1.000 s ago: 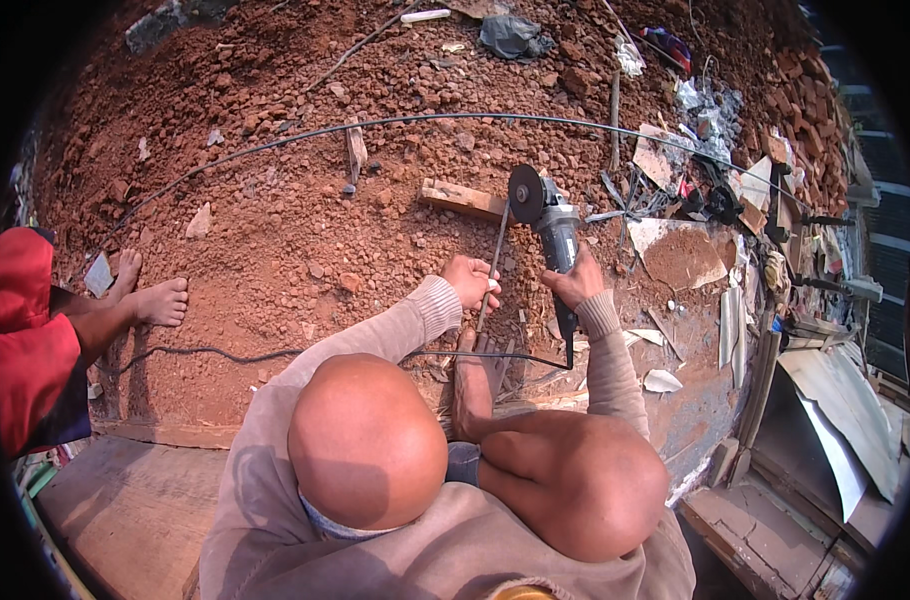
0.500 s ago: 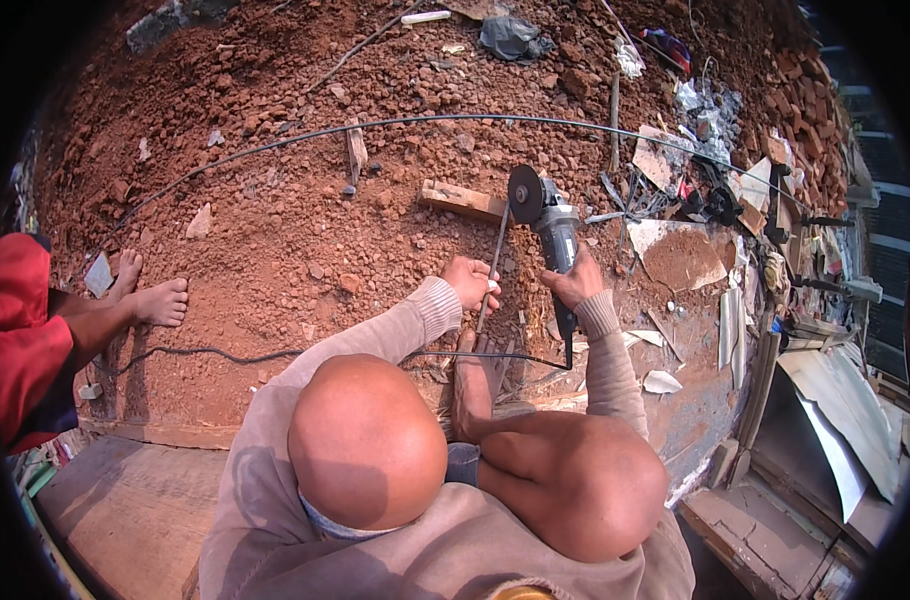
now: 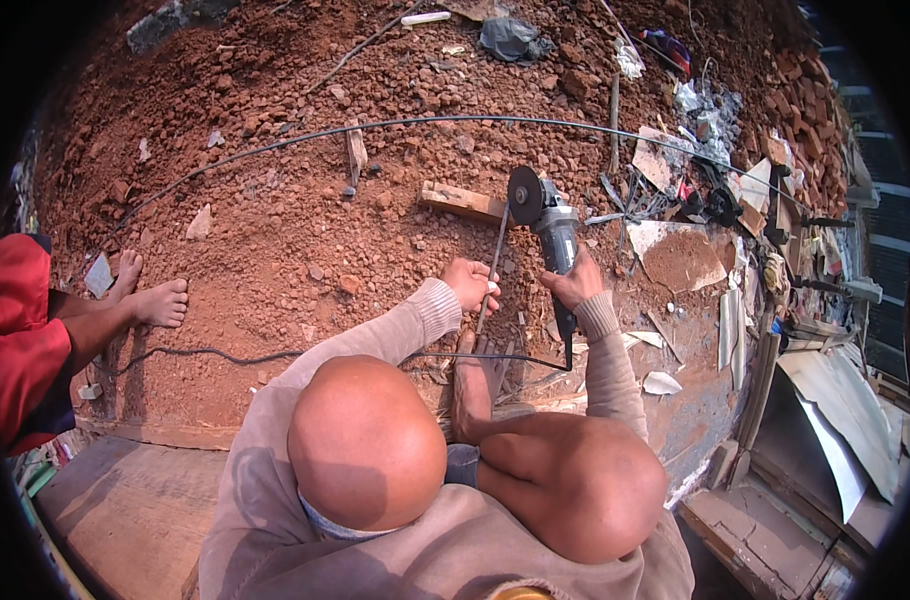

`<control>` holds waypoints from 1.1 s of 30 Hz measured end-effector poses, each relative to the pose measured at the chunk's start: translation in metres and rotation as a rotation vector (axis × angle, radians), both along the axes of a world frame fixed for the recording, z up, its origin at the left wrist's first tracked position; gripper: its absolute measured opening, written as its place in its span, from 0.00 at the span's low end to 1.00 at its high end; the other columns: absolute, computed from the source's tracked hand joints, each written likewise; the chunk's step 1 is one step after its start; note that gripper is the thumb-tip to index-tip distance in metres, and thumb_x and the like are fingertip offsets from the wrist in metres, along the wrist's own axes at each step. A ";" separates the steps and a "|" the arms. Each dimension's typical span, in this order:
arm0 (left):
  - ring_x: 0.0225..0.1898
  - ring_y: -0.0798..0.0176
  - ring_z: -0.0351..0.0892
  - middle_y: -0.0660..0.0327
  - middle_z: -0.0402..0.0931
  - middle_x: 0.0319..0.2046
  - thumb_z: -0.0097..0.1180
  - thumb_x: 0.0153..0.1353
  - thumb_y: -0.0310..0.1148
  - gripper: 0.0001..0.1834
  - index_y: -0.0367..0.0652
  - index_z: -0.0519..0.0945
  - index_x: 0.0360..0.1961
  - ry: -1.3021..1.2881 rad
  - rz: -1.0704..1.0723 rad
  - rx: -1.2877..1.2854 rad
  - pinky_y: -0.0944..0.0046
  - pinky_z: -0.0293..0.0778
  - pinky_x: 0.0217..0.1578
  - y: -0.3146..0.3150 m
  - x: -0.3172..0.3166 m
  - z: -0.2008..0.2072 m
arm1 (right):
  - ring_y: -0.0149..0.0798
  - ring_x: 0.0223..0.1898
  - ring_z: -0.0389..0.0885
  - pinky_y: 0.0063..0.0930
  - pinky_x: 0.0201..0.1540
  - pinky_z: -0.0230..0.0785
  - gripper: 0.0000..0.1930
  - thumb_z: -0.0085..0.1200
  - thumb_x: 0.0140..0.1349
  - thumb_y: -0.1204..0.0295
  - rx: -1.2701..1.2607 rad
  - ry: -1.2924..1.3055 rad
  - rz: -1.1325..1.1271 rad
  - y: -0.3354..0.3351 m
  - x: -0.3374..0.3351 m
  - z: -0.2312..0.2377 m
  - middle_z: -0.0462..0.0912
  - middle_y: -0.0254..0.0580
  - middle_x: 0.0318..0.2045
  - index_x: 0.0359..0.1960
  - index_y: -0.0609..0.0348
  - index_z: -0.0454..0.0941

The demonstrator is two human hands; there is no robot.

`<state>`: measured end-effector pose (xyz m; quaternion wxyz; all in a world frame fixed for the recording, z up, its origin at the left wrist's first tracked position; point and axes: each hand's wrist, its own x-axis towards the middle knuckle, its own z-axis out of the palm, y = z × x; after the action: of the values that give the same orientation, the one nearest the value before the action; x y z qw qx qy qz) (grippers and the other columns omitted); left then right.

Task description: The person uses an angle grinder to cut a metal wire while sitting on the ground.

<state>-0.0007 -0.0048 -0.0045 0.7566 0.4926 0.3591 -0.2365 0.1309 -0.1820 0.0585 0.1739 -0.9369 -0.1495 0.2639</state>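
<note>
My right hand (image 3: 577, 280) is wrapped round the grey and black body of an angle grinder (image 3: 557, 235). The grinder's dark cutting disc (image 3: 525, 195) stands against the upper end of a thin metal rod (image 3: 500, 240), by the tip of a short wooden block (image 3: 462, 198). Closed on the rod's middle is my left hand (image 3: 468, 284). The lower end of the rod runs down to my bare foot (image 3: 472, 385). From the grinder's rear a black cord (image 3: 545, 360) bends away to the left across the ground. Whether the disc spins cannot be told.
Reddish rubble soil (image 3: 275, 240) spreads ahead. A long dark bar (image 3: 415, 121) arches across it. At left another person's bare foot (image 3: 162, 303) stands near the cord. Broken boards (image 3: 675, 255), scrap and stacked bricks (image 3: 805, 130) lie on the right. A wooden plank (image 3: 140, 510) lies at lower left.
</note>
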 end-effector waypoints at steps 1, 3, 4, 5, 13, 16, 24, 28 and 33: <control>0.26 0.61 0.84 0.54 0.80 0.33 0.50 0.66 0.21 0.09 0.30 0.75 0.46 0.005 -0.005 -0.003 0.60 0.85 0.25 0.000 0.000 0.000 | 0.61 0.44 0.82 0.43 0.48 0.75 0.42 0.70 0.40 0.57 0.008 0.009 -0.004 0.000 0.000 -0.001 0.80 0.69 0.41 0.52 0.75 0.65; 0.26 0.61 0.84 0.54 0.80 0.32 0.50 0.66 0.21 0.08 0.30 0.75 0.46 0.002 0.001 0.002 0.60 0.85 0.25 0.000 0.000 0.001 | 0.61 0.44 0.82 0.43 0.49 0.75 0.43 0.70 0.40 0.57 0.012 0.002 0.002 0.000 0.000 -0.002 0.80 0.69 0.41 0.52 0.76 0.65; 0.26 0.61 0.84 0.54 0.80 0.32 0.50 0.66 0.21 0.08 0.30 0.75 0.46 0.006 -0.003 -0.002 0.60 0.85 0.25 -0.001 0.000 0.001 | 0.61 0.44 0.82 0.43 0.49 0.74 0.43 0.71 0.41 0.57 0.016 -0.005 0.008 -0.001 0.000 -0.002 0.80 0.69 0.42 0.53 0.76 0.65; 0.26 0.61 0.84 0.54 0.80 0.32 0.50 0.66 0.21 0.08 0.30 0.75 0.46 0.001 0.004 0.004 0.60 0.85 0.25 0.000 0.000 0.000 | 0.61 0.44 0.82 0.43 0.49 0.74 0.43 0.71 0.41 0.57 0.016 -0.004 0.010 -0.001 0.000 -0.002 0.80 0.69 0.42 0.53 0.76 0.65; 0.25 0.61 0.84 0.54 0.80 0.32 0.51 0.66 0.21 0.08 0.30 0.75 0.45 0.002 0.012 0.000 0.61 0.85 0.25 -0.001 -0.002 -0.003 | 0.62 0.45 0.81 0.43 0.50 0.74 0.44 0.70 0.41 0.58 0.032 -0.043 0.037 -0.003 0.004 -0.002 0.80 0.69 0.42 0.54 0.77 0.64; 0.25 0.61 0.84 0.54 0.80 0.32 0.52 0.65 0.21 0.09 0.30 0.76 0.45 0.033 -0.003 0.033 0.61 0.84 0.24 -0.003 -0.004 -0.002 | 0.61 0.45 0.81 0.43 0.50 0.74 0.43 0.69 0.41 0.58 0.016 -0.069 0.066 0.000 0.007 0.000 0.80 0.68 0.41 0.54 0.76 0.64; 0.24 0.61 0.84 0.53 0.81 0.32 0.53 0.65 0.21 0.09 0.30 0.76 0.46 0.027 0.020 0.044 0.61 0.83 0.25 -0.005 -0.004 -0.001 | 0.57 0.42 0.82 0.41 0.48 0.74 0.42 0.69 0.41 0.59 0.001 0.044 0.021 0.006 0.007 0.016 0.81 0.66 0.39 0.54 0.75 0.65; 0.24 0.62 0.83 0.53 0.81 0.32 0.53 0.65 0.21 0.09 0.30 0.76 0.46 0.018 0.014 0.062 0.61 0.83 0.25 -0.006 -0.004 -0.004 | 0.54 0.39 0.82 0.39 0.46 0.75 0.41 0.70 0.41 0.61 0.046 0.039 0.034 0.010 0.004 0.026 0.82 0.63 0.37 0.54 0.76 0.65; 0.23 0.62 0.83 0.54 0.81 0.32 0.53 0.65 0.21 0.09 0.30 0.76 0.45 0.011 0.016 0.051 0.62 0.83 0.24 -0.007 -0.003 -0.006 | 0.55 0.39 0.82 0.39 0.46 0.75 0.43 0.69 0.41 0.61 0.009 0.160 -0.023 0.009 0.007 0.036 0.81 0.64 0.37 0.56 0.76 0.63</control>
<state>-0.0041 -0.0118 -0.0103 0.7438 0.5075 0.3729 -0.2240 0.1378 -0.1726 0.0947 0.1923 -0.9136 -0.1257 0.3354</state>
